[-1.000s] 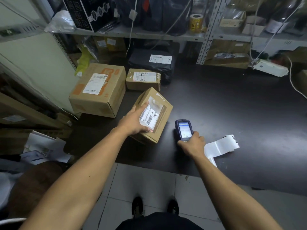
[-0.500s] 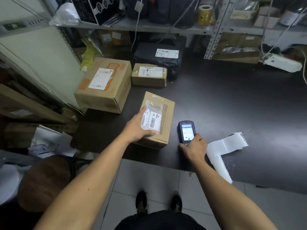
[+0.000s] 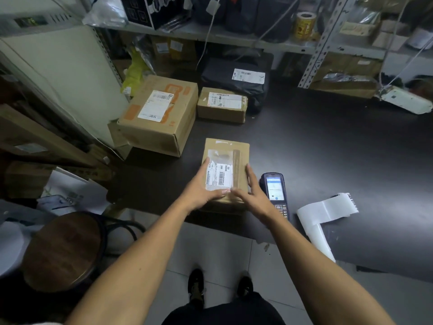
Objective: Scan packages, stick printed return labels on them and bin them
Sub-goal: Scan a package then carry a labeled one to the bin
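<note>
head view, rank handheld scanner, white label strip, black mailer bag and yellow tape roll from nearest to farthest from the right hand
1. handheld scanner: just right of the right hand, on the dark table.
2. white label strip: further right on the table.
3. black mailer bag: at the table's back, under the shelf.
4. yellow tape roll: up on the shelf.

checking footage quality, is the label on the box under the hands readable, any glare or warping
Head view: barcode label on the small brown cardboard box is sharp with large letters legible, fine print too small; mild sheen on its clear tape; wide-angle lens bends the grey metal shelves; corners dim.
</note>
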